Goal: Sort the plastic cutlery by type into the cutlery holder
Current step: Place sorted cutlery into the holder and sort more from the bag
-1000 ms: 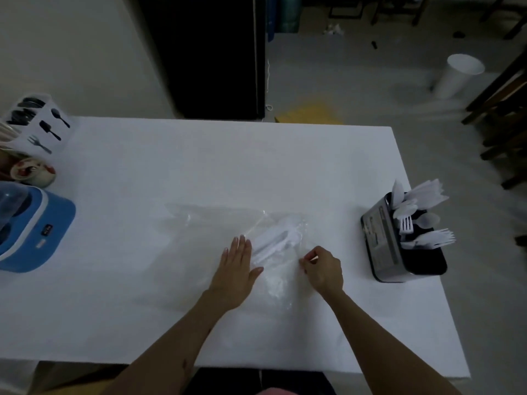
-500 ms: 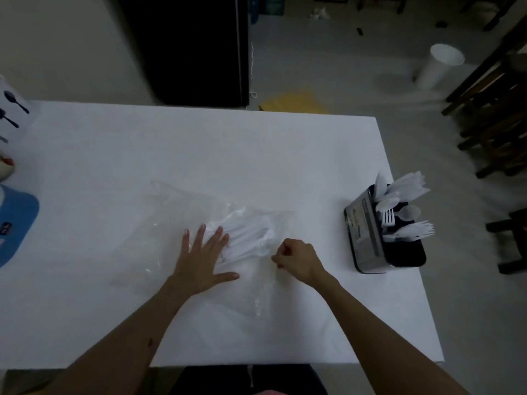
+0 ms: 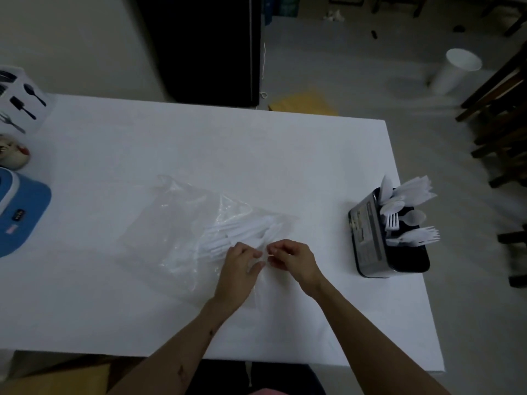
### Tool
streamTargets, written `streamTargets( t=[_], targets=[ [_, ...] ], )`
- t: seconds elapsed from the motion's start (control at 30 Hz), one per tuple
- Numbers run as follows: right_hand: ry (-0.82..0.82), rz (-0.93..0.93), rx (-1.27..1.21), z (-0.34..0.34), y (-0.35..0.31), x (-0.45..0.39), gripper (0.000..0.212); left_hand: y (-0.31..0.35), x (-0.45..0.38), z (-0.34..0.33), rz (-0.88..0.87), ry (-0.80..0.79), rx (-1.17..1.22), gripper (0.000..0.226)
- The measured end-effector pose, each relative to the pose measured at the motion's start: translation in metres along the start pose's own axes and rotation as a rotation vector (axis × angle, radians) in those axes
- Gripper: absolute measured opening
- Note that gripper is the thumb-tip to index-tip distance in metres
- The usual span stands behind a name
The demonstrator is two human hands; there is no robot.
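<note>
A clear plastic bag (image 3: 182,223) lies on the white table (image 3: 199,155) with a bundle of white plastic cutlery (image 3: 236,235) inside it. My left hand (image 3: 241,266) and my right hand (image 3: 291,258) meet at the bag's near edge, fingertips curled and pinching the clear plastic between them. At the table's right edge stands the black and silver cutlery holder (image 3: 368,238), with white forks, spoons and knives (image 3: 405,212) upright in its compartments.
A blue appliance (image 3: 20,215) sits at the left edge, with a small mug (image 3: 14,155) and a white box printed with cutlery pictures (image 3: 22,104) behind it. On the floor are a white bucket (image 3: 456,69) and dark wooden chairs (image 3: 502,109) at the right.
My left hand lifted off the bag, where it lay flat, and moved right to meet my right hand. Both now pinch the bag's edge.
</note>
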State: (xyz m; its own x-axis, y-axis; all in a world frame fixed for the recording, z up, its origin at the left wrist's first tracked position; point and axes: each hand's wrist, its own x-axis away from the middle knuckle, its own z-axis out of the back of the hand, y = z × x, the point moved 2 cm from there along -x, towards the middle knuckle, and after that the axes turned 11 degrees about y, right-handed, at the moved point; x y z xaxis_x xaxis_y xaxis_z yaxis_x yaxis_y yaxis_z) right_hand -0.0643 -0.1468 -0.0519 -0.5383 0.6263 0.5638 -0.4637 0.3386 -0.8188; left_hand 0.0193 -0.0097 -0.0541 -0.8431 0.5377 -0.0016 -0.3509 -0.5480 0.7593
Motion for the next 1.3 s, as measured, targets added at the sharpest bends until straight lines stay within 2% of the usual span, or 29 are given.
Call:
streamTargets(
  t=[0.1,0.23,0.37,0.47,0.53,0.67,0.83,1.0,1.17,1.3],
  targets=[
    [0.082,0.003,-0.008,-0.004,0.003,-0.001,0.009,0.003,-0.002,0.004,0.165,0.009,0.065,0.002],
    [0.189,-0.021,0.014,-0.009,0.003,-0.002,0.007,0.004,-0.005,0.005,0.236,0.000,0.067,0.005],
    [0.088,0.083,0.147,-0.004,0.001,-0.003,0.015,0.002,-0.006,0.005,0.311,-0.044,0.165,0.017],
    [0.019,0.132,0.243,0.001,0.004,-0.002,0.019,0.002,-0.009,0.005,0.260,-0.052,0.113,0.003],
    [0.033,0.151,0.293,0.002,0.004,0.001,0.023,0.003,-0.012,0.005,0.257,-0.041,0.071,0.004],
    [0.111,0.139,0.363,-0.005,0.007,0.003,0.025,0.007,-0.011,0.004,0.262,0.076,0.079,0.008],
    [0.111,0.079,0.535,-0.005,0.018,0.001,0.031,-0.006,-0.025,0.016,0.436,0.285,0.248,0.009],
    [0.122,0.162,0.620,0.004,0.023,0.003,0.031,-0.011,-0.057,0.048,0.382,0.359,0.443,0.018],
    [0.116,0.265,0.650,0.010,0.027,0.007,0.031,-0.029,-0.063,0.057,0.382,0.226,0.376,0.021],
    [0.170,0.503,0.837,0.010,0.026,0.007,0.028,-0.038,-0.048,0.047,0.403,0.021,0.305,0.015]
  ],
)
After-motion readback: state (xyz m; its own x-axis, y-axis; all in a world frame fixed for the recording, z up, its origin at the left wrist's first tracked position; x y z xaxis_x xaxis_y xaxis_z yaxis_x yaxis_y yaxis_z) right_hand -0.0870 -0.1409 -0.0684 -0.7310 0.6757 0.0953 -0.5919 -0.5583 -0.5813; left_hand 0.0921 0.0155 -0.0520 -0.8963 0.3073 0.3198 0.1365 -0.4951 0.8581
